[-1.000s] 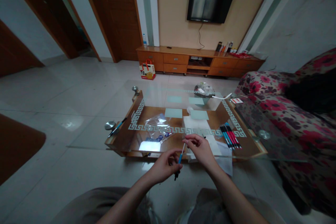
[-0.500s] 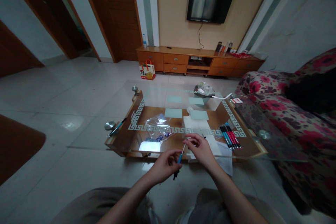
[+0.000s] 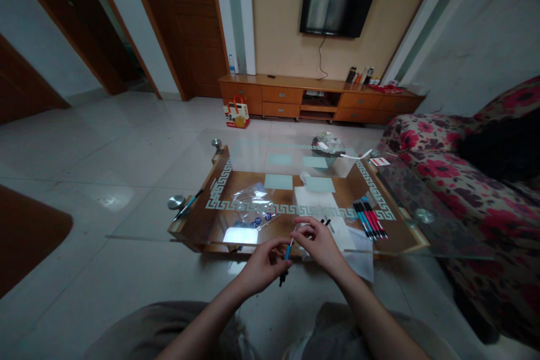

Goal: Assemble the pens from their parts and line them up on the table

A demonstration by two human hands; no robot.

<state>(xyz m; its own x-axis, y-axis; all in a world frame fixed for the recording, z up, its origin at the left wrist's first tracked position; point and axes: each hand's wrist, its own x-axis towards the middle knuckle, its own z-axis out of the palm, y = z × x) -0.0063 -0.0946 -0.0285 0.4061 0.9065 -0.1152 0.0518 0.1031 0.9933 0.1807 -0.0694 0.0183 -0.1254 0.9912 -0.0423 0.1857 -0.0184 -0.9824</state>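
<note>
My left hand (image 3: 265, 265) is closed around a blue pen barrel (image 3: 288, 251), tilted over the table's near edge. A black piece (image 3: 283, 279) sticks out below that hand; whether it belongs to the same pen I cannot tell. My right hand (image 3: 317, 241) pinches a thin pale pen refill (image 3: 292, 239) at the barrel's upper end, with part of it hidden by the fingers. Just beyond the right hand are small black pen parts (image 3: 324, 222). Farther right, a row of blue and red pens (image 3: 370, 218) lies on the glass.
A glass-topped coffee table (image 3: 145, 216) spans the space before me. On it are a clear plastic bag (image 3: 253, 202), another blue-and-black pen (image 3: 188, 205) at the left, and a cluttered dark basket (image 3: 328, 145) at the back. A flowered sofa (image 3: 442, 157) borders the right side.
My right hand has come down slightly toward the left one, and less of the pale refill shows above the blue barrel. More of the black parts behind the right hand is visible.
</note>
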